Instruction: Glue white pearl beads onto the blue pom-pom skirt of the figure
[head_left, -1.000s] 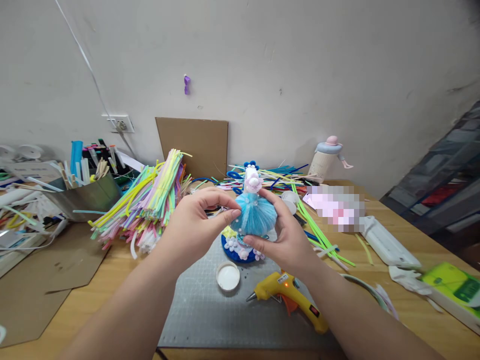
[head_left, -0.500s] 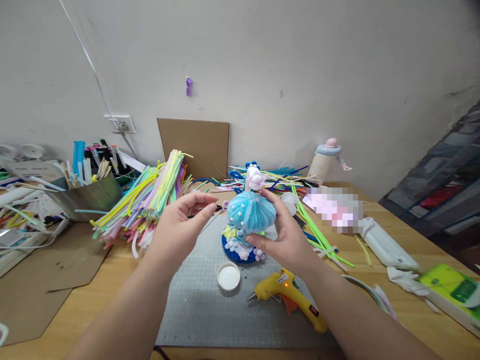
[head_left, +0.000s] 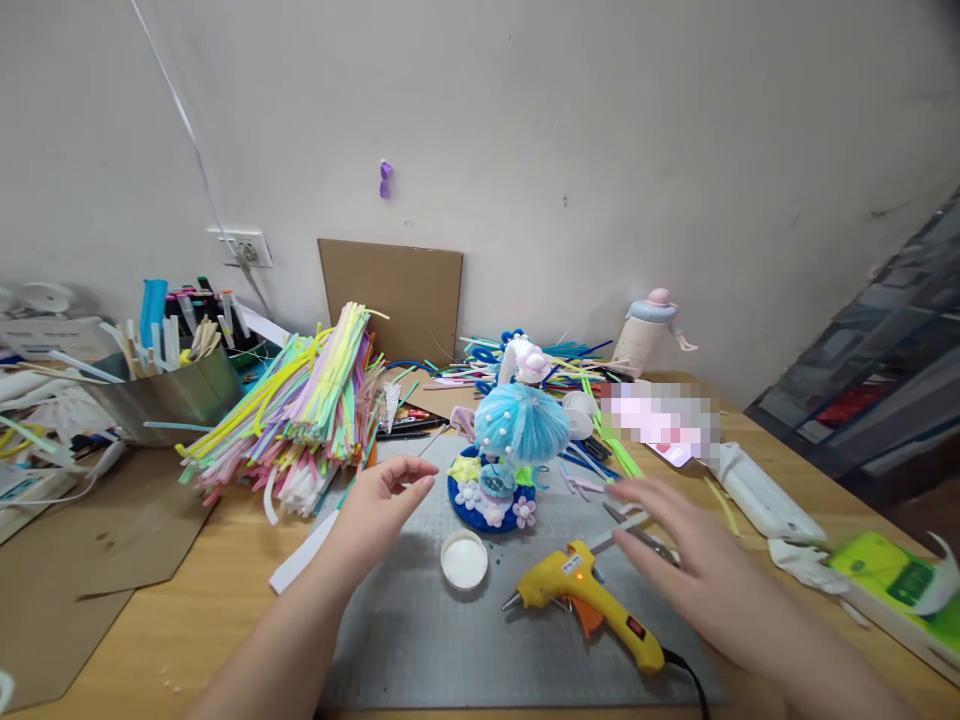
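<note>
A handmade fuzzy ornament stands on the cutting mat (head_left: 405, 640). It has a pearl-dotted blue dome (head_left: 523, 422), a white stem and pink flower above, and a round dark-blue base (head_left: 487, 518) with small flowers. Left of it hovers my left hand (head_left: 382, 510), fingers curled, with a narrow gap between thumb and forefinger and nothing visible there. To the right, my right hand (head_left: 690, 560) is apart from the ornament, fingers spread, slightly blurred, above a metal tool (head_left: 652, 545). In front lie a small white-filled round dish (head_left: 464, 562) and a yellow glue gun (head_left: 589, 595).
A big bundle of pastel pipe cleaners (head_left: 315, 390) lies at the left, beside a metal container (head_left: 172, 400) of sticks. More stems (head_left: 555, 355) lie behind the ornament. A bottle (head_left: 645, 330), a phone (head_left: 667, 425) and a green packet (head_left: 892, 570) are on the right.
My right hand has let go of the ornament and moved right and down. The ornament now stands by itself on the mat. My left hand has dropped a little lower in view.
</note>
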